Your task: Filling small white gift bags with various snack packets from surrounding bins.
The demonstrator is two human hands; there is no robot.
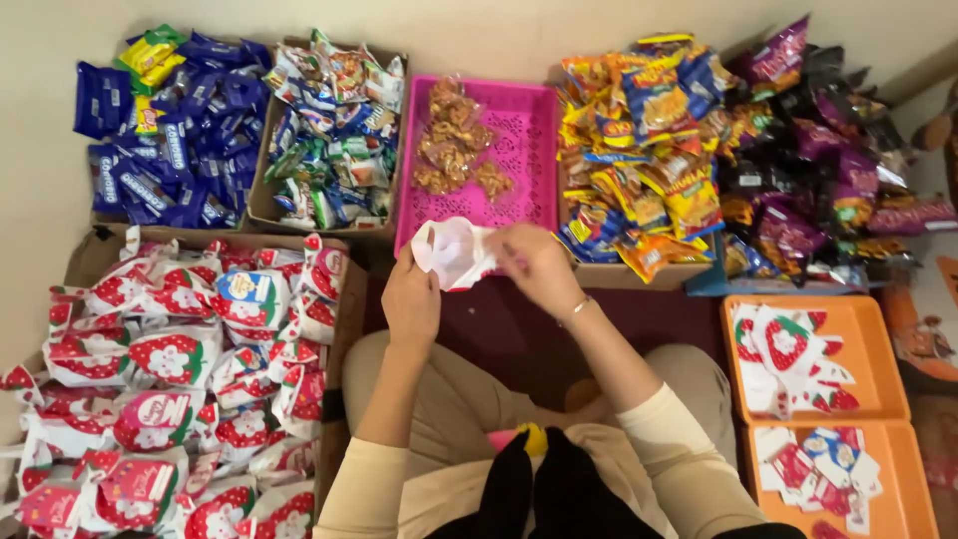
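White and pale pink, the small bag (454,252) sits pinched between both hands, just in front of the near edge of the pink tray (519,130). The left hand (411,299) grips the bag's near left corner with fingers closed on it; the right hand (537,265) has its fingertips curled into the bag's right side, holding the mouth apart. A thin bracelet (577,309) circles the right wrist, and cream sleeves (659,429) cover both forearms.

Inside the pink tray lie clear packets of brown snacks (454,135). Left of the tray stands a cardboard box (261,195) filled with mixed white, green and blue wrappers, and further left a heap of dark blue packets (165,130). Right of the tray, a box (614,271) holds yellow and orange chip bags (639,130), with purple and black bags (808,130) beyond them. Near left of the tray, a large box brims with white bags printed with red strawberries (170,389). Near right of the tray, two orange trays (878,369) hold more of these strawberry bags, laid flat.

Everything rests on a floor, with a dark maroon mat (509,329) showing between the tray and the person's crossed legs. A plain cream wall (479,30) runs behind the tray and boxes.
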